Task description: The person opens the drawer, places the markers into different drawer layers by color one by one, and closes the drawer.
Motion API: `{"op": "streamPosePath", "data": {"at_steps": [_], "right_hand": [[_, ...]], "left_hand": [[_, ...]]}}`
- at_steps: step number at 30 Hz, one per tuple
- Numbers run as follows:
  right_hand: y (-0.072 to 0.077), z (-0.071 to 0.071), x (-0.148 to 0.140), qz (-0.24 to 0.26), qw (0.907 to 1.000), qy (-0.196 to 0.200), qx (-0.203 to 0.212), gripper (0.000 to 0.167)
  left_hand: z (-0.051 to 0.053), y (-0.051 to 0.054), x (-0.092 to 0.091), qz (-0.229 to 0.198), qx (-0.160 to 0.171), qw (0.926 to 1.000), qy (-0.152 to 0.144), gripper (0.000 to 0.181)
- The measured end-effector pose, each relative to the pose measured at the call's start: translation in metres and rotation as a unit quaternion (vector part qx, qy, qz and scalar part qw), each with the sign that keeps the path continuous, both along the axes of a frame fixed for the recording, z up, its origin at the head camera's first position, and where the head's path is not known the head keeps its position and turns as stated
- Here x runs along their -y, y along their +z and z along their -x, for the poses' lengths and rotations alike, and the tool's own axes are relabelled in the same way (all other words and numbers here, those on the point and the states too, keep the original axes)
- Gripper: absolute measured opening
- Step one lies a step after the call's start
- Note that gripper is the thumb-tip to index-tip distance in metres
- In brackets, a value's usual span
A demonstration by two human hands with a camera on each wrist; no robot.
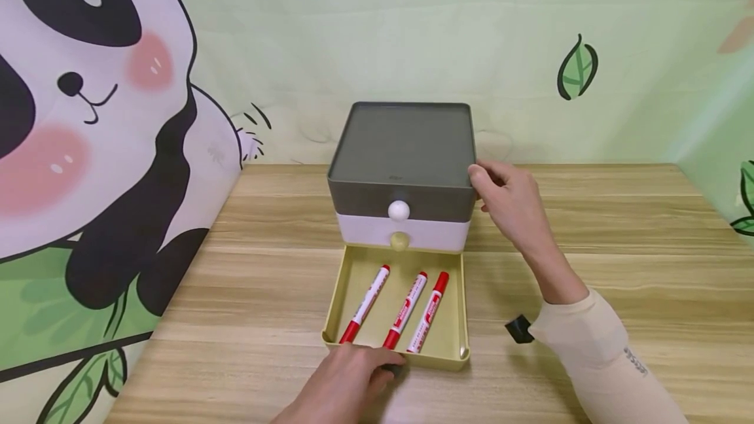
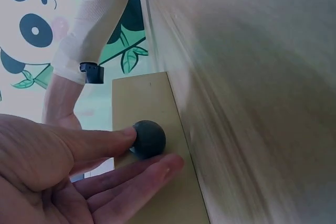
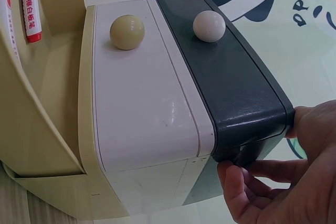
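A small three-tier drawer box (image 1: 406, 142) has a dark grey top, a white middle and a yellow bottom tier. Its yellow bottom drawer (image 1: 336, 300) stands pulled out, with three red-and-white markers (image 1: 406, 309) lying in it. My left hand (image 1: 347, 378) is at the drawer's front, thumb and fingers pinching its round dark knob (image 2: 149, 140). With my right hand (image 1: 512, 201) I grip the right side of the grey top tier near its front corner; in the right wrist view the fingers (image 3: 236, 182) curl at that corner.
A white knob (image 3: 209, 26) sits on the grey drawer and a yellow knob (image 3: 127, 32) on the white one; both drawers are closed. The box stands on a wood-grain table (image 1: 271, 280), before a green panda-print backdrop (image 1: 377, 31).
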State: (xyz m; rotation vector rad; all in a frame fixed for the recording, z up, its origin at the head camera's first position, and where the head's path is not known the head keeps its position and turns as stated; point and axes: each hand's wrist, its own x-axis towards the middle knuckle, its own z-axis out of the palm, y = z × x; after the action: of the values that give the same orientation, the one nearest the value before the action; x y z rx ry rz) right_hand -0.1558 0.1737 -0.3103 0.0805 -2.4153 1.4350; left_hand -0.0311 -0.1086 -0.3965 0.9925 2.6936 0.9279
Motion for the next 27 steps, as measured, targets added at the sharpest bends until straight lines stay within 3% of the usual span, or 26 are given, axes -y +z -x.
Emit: {"op": "streamPosePath", "data": {"at_steps": [11, 18, 27], "right_hand": [[0.0, -0.001, 0.0, 0.001, 1.0, 0.0, -0.001, 0.044], [0.0, -0.001, 0.0, 0.0, 1.0, 0.002, -0.002, 0.044], [-0.001, 0.0, 0.0, 0.0, 1.0, 0.001, -0.007, 0.044]], "left_hand": [[0.004, 0.002, -0.003, -0.001, 0.004, 0.9999, 0.009, 0.025], [0.008, 0.006, -0.007, 0.0, -0.022, 0.9995, 0.024, 0.02], [0.021, 0.008, -0.011, -0.033, -0.035, 0.9986, 0.021, 0.016]]}}
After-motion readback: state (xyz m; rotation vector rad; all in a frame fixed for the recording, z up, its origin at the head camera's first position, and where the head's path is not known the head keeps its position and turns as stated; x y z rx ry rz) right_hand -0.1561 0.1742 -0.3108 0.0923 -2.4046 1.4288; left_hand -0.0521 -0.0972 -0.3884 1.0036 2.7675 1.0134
